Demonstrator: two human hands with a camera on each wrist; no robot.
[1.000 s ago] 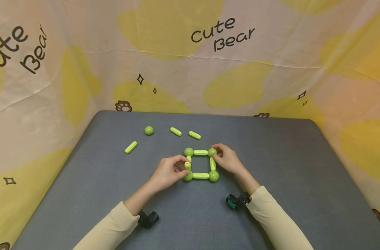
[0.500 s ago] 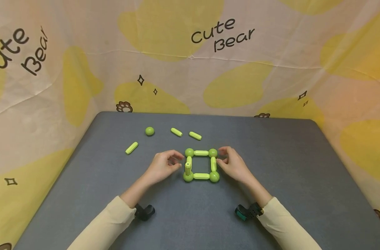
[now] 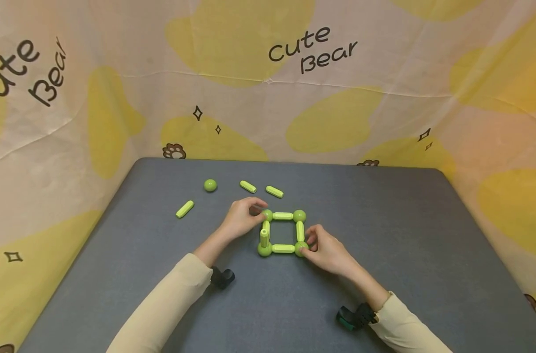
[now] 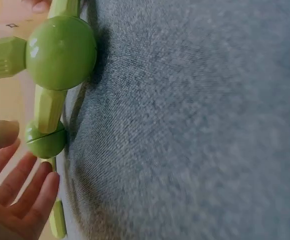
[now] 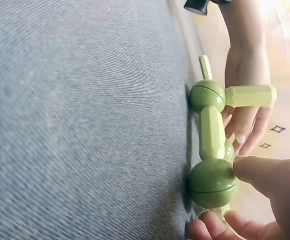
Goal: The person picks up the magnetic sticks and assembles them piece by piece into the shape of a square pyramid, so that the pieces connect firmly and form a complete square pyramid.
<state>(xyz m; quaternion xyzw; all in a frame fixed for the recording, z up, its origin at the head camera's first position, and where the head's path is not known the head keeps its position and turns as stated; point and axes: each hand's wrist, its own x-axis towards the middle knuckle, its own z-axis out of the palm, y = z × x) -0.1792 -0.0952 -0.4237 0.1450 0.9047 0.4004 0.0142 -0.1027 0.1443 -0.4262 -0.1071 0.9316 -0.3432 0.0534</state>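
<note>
A square of light-green rods [image 3: 283, 249] and darker green balls lies flat on the table, with one rod [image 3: 264, 237] standing upright on its near-left ball [image 3: 265, 249]. My left hand [image 3: 242, 216] is at the far-left ball [image 4: 46, 140], fingers loosely curved around it. In the left wrist view a small gap shows between thumb and ball. At the near-right corner, my right hand [image 3: 329, 250] pinches a ball [image 5: 213, 183], its thumb [image 5: 259, 172] on top and fingertips low beside it. The far-right ball [image 3: 299, 215] is untouched.
Beyond the square lie a loose green ball [image 3: 210, 185] and loose rods, two at the back [image 3: 247, 187] [image 3: 274, 191] and one farther left [image 3: 185, 209]. The grey table [image 3: 382, 206] is backed by a printed cloth [image 3: 232, 59]. Each wrist wears a black camera mount [image 3: 222, 278].
Both hands let go and drew apart from the square. The left then moved to the far-left ball, away from the upright rod; the right came from the far-right to the near-right ball.
</note>
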